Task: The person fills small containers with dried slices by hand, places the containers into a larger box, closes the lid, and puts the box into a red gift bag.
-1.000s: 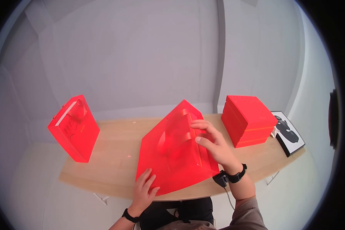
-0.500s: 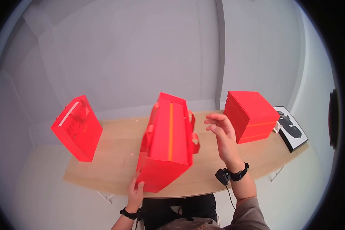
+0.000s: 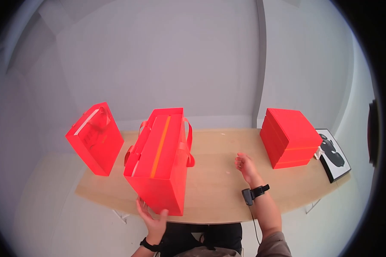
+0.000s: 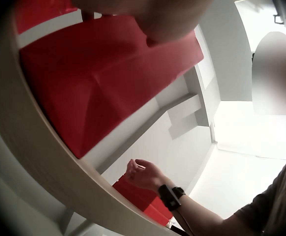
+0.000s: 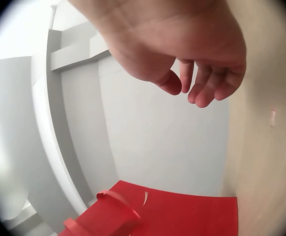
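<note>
A large red bag (image 3: 176,188) stands upright left of the table's middle, its ribbon handles hanging at both sides. Inside it shows a red box (image 3: 152,156) with an orange stripe along its top. My left hand (image 3: 153,222) is at the bag's near lower end, fingers spread; in the left wrist view this hand (image 4: 167,17) lies across the red bag (image 4: 98,78). Above the table, right of the bag, my right hand (image 3: 247,169) hangs with loosely curled fingers and nothing in them. The right wrist view shows this hand (image 5: 182,49) apart from the bag (image 5: 192,214).
On the left of the wooden table (image 3: 214,192) stands a smaller red bag (image 3: 99,143). At the right are stacked red boxes (image 3: 289,137) and a black-edged flat box (image 3: 335,156) with sunglasses pictured on it. Crumpled white material (image 3: 318,153) lies between them.
The large bag has turned from a tilted pose to upright and shifted left, nearer the small bag. My right hand has come away from it and lowered; my left hand stayed at its near end.
</note>
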The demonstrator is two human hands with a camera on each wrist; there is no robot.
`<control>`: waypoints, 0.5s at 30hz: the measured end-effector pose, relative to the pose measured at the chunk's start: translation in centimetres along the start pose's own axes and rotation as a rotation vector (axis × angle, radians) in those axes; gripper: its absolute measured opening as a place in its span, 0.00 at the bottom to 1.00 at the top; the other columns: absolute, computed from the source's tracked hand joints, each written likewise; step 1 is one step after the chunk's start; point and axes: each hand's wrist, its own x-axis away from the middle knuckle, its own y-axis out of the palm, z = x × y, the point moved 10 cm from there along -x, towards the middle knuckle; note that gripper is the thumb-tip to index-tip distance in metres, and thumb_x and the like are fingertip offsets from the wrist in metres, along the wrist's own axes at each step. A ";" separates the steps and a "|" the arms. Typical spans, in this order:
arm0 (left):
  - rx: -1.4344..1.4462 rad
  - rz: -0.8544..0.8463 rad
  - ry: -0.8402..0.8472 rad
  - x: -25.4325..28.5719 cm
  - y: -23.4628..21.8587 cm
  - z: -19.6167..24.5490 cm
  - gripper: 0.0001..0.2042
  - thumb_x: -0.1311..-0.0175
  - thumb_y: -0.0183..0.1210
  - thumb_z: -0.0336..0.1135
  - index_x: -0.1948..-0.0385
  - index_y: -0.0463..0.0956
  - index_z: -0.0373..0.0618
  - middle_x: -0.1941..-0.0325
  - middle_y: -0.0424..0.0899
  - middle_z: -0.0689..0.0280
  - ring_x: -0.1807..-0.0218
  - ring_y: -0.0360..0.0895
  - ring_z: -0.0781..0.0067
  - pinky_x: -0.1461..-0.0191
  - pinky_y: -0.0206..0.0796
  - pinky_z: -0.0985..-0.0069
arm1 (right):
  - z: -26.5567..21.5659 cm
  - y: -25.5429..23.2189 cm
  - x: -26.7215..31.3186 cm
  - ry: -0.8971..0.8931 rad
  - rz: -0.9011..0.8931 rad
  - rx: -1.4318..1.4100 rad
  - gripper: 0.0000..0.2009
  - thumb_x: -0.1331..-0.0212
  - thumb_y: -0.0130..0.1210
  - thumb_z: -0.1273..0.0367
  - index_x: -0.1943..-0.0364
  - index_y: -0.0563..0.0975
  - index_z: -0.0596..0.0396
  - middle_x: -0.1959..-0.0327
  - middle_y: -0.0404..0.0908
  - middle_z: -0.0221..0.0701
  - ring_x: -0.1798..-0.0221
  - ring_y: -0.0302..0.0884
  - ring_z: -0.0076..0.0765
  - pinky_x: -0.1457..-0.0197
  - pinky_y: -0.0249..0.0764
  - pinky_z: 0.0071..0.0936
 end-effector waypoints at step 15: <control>-0.392 -0.014 -0.071 -6.7 -0.1 -1.2 0.64 0.53 0.78 0.32 0.21 0.32 0.40 0.21 0.42 0.44 0.22 0.51 0.46 0.21 0.50 0.51 | 4.7 -3.1 -0.8 0.171 0.002 -0.272 0.06 0.30 0.54 0.64 0.56 0.77 0.47 0.69 0.79 0.23 0.67 0.76 0.23 0.60 0.72 0.26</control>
